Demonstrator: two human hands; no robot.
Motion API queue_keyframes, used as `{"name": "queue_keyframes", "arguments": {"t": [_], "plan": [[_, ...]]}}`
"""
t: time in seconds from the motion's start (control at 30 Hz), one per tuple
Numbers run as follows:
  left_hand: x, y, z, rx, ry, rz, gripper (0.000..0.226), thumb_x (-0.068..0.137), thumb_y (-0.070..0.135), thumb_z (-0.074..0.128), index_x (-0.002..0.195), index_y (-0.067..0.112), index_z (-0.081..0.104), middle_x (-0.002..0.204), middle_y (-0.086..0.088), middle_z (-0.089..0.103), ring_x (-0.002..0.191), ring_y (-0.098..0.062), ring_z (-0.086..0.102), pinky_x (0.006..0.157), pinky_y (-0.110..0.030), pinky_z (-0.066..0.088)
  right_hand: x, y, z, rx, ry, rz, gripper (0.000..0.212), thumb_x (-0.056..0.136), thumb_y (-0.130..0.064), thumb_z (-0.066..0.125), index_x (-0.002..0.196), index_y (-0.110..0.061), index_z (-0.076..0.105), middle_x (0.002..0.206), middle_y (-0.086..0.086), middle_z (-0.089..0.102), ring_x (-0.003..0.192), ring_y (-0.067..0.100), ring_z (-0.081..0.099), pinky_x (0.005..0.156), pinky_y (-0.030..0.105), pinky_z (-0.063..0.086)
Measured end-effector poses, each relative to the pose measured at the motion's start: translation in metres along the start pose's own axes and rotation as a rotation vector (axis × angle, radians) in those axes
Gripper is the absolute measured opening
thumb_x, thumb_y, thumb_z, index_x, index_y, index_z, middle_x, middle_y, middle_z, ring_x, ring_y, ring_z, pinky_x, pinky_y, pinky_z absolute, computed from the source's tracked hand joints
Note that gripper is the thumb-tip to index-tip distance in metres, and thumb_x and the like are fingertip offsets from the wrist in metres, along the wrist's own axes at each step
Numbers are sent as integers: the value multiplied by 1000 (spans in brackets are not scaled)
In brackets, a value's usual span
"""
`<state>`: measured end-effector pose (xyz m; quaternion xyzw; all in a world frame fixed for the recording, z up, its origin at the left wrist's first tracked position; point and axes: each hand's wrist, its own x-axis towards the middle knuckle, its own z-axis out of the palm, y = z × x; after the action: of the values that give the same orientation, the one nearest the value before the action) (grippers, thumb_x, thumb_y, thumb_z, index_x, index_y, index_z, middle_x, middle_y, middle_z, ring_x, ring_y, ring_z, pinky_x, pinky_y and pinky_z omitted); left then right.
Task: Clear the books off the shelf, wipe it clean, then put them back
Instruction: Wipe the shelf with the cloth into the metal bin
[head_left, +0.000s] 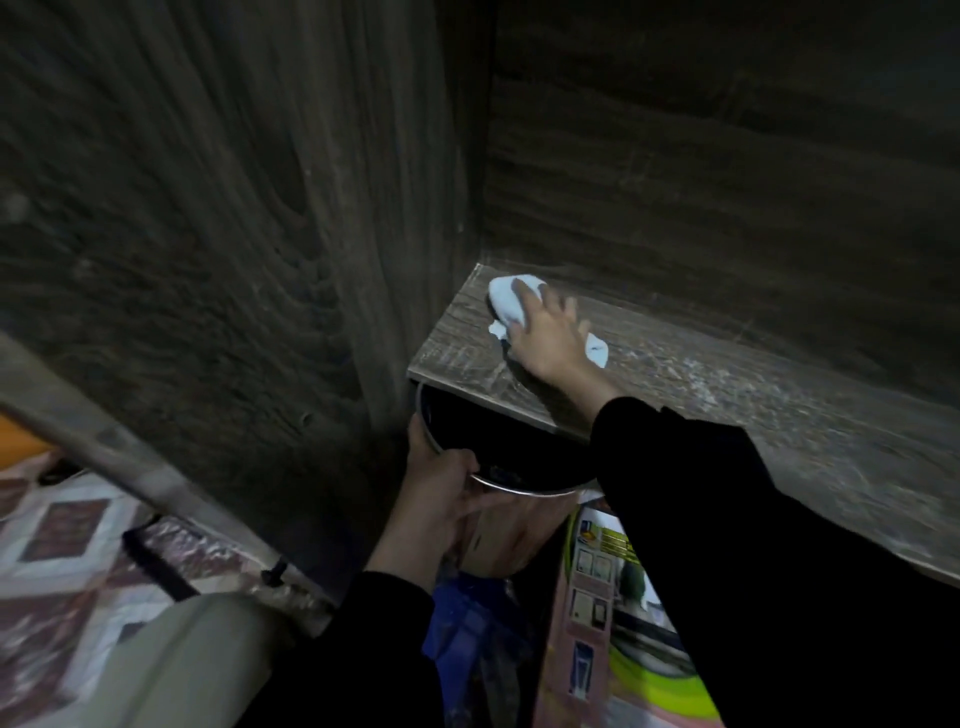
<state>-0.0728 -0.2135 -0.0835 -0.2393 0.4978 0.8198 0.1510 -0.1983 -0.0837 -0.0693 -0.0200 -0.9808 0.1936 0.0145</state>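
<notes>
— Well, what's nearest?
— A glossy printed box, rectangular, sits low down. Just above it the left hand curls round the shiny rim of a round metal bin. It is dark inside, contents unclear.
— And beyond?
— A flat, dusty wood-grain shelf, its front edge over the bin. The right hand, fingers spread, presses a crumpled white cloth near the shelf's back left corner.

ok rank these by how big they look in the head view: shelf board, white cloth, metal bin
1. shelf board
2. metal bin, partly hidden under the board
3. white cloth, partly under the right hand
</notes>
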Motion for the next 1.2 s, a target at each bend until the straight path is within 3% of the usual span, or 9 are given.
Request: {"name": "queue_keyframes", "arguments": {"t": [0.17, 0.3, 0.47, 0.6, 0.83, 0.9, 0.97, 1.07, 1.2], "plan": [[3, 1, -2, 17, 18, 30, 76, 78, -22, 35, 138, 26, 38, 112, -13, 59, 95, -35, 60, 71, -55, 55, -13, -50, 23, -211, 4, -161, 45, 96, -33, 38, 140, -23, 38, 152, 11, 24, 137, 31, 19, 107, 50, 18], [7, -1, -1, 56, 43, 56, 81, 77, -20, 41, 142, 27, 34, 124, -17, 58, 105, -37, 60, 85, -60, 51, -33, -56, 29, -278, 31, -256, 40, 96, -30, 38, 136, -23, 41, 148, 12, 29, 133, 31, 22, 103, 52, 21], [-2, 2, 4, 24, 25, 85, 75, 78, -18, 46, 136, 30, 40, 114, -9, 63, 90, -26, 65, 77, -54, 56, -43, -38, 20, -293, -33, -485, 45, 97, -31, 41, 141, -31, 38, 152, 4, 27, 137, 26, 20, 107, 52, 19], [-8, 5, 6, 20, 14, 50, 75, 79, -19, 39, 137, 30, 40, 109, -4, 61, 82, -24, 62, 52, -41, 58, -40, -27, 3, -334, -163, -627, 50, 94, -21, 42, 142, -36, 41, 155, 0, 26, 137, 24, 23, 106, 46, 24], [-9, 5, 6, 27, 20, 23, 79, 80, -19, 32, 142, 29, 33, 128, -12, 53, 80, -26, 60, 43, -35, 54, -69, 8, -29, -261, -316, -703, 53, 71, -17, 41, 114, -28, 69, 130, 6, 56, 111, 30, 46, 88, 44, 48], [-8, 4, 5, 33, 20, 27, 78, 79, -19, 32, 142, 28, 32, 131, -12, 50, 83, -26, 59, 45, -38, 56, -76, 18, -46, -176, -364, -648, 45, 76, -15, 47, 114, -27, 70, 130, 2, 58, 117, 21, 48, 96, 30, 42], [-7, 3, 4, 26, 14, 29, 78, 79, -20, 30, 141, 26, 31, 133, -11, 47, 87, -26, 56, 46, -40, 57, -77, 26, -67, 46, -401, -456, 40, 82, -8, 57, 112, -30, 70, 118, -5, 65, 100, 6, 58, 84, 15, 43], [-4, 1, 3, 11, 11, 20, 79, 78, -21, 29, 141, 27, 31, 136, -9, 44, 97, -31, 55, 48, -44, 57, -59, 36, -80, 275, -105, -272, 36, 85, -10, 59, 112, -31, 69, 113, -4, 68, 98, 13, 63, 84, 28, 49], [1, 0, 0, 8, 6, 14, 76, 78, -20, 31, 137, 28, 35, 133, -9, 46, 111, -37, 51, 51, -46, 57, -13, 44, -65, -45, 85, 49, 38, 93, -26, 49, 130, -24, 54, 125, 16, 56, 118, 36, 49, 88, 38, 42]]}}
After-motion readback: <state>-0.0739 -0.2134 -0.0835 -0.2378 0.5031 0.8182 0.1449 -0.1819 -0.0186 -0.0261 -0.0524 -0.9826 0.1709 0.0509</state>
